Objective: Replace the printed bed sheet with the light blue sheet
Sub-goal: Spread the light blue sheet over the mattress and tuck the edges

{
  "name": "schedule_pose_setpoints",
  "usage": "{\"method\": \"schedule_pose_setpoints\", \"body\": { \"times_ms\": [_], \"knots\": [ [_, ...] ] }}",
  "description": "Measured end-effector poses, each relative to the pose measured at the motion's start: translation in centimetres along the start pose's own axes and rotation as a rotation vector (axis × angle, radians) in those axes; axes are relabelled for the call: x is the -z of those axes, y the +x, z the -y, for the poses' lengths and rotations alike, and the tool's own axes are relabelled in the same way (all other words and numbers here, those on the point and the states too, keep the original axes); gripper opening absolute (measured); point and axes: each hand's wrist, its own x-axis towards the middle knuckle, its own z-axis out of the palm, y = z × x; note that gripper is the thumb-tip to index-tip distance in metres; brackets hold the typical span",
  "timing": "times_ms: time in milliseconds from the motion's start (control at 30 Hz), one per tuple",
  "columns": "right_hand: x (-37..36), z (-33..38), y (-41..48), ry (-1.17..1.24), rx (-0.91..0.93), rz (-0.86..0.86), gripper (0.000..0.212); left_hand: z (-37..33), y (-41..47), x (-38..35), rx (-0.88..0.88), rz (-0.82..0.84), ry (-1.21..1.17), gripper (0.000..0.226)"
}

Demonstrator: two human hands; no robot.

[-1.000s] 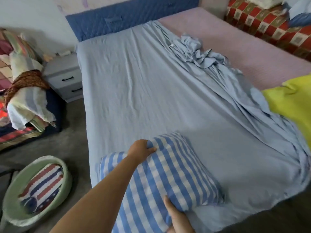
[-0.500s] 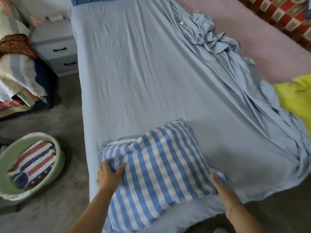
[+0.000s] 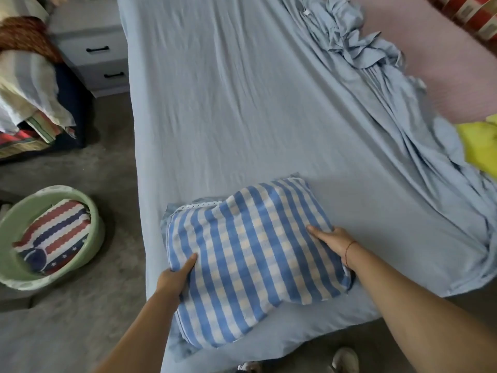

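The light blue sheet (image 3: pixel 242 103) lies smooth over the bed's left side and bunches along the right, beside bare pink mattress (image 3: pixel 443 63). A yellow cloth (image 3: pixel 478 146) is cut off at the right edge. The left hand (image 3: pixel 174 275) and right hand (image 3: pixel 333 240) grip a checked pillow (image 3: pixel 250 251) at the near end, their fingers mostly hidden beneath, and a green basin (image 3: pixel 61 190) on the floor holds a striped cloth (image 3: pixel 53 238).

Pillow (image 3: pixel 250 254) on sheet (image 3: pixel 242 103) (near edge), basin (image 3: pixel 60 190) left — floor (image 3: pixel 80 332)

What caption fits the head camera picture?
The left hand and right hand hold a checked pillow on the light blue sheet.
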Motion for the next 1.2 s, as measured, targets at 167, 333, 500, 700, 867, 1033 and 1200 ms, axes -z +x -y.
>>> {"method": "schedule_pose_setpoints", "body": {
  "times_ms": [167,333,500,700,867,1033,1200],
  "knots": [
    [0.4,0.9,-1.9,0.05,0.183,-0.154,0.034,-0.2,-0.9,1.0,-0.115,-0.132,0.049,0.055],
    [2.3,1.4,-3.2,-0.097,0.363,-0.426,0.033,-1.7,-3.4,0.6,-0.359,-0.252,0.019,0.027],
    [1.8,-0.4,-1.6,-0.585,0.172,-0.555,0.083,-1.5,-3.4,-0.6,-0.347,-0.313,0.278,0.081],
    [0.6,-1.5,-2.2,-0.691,0.23,-0.438,0.114,-2.1,-5.0,-4.6,-0.542,-0.162,0.662,0.099],
    [4.7,-1.4,-4.0,-0.482,0.25,-0.439,0.111,-5.3,-8.4,-9.6,-0.655,-0.05,0.756,0.088],
    [13.1,-2.8,-4.9,0.138,0.251,-0.393,0.096,-9.8,-14.3,-19.2,-0.805,0.098,0.723,0.082],
    [25.1,-6.3,-5.1,0.5,0.194,-0.389,0.081,-13.5,-21.5,-32.1,-0.866,0.319,0.568,0.082]
  ]
}}
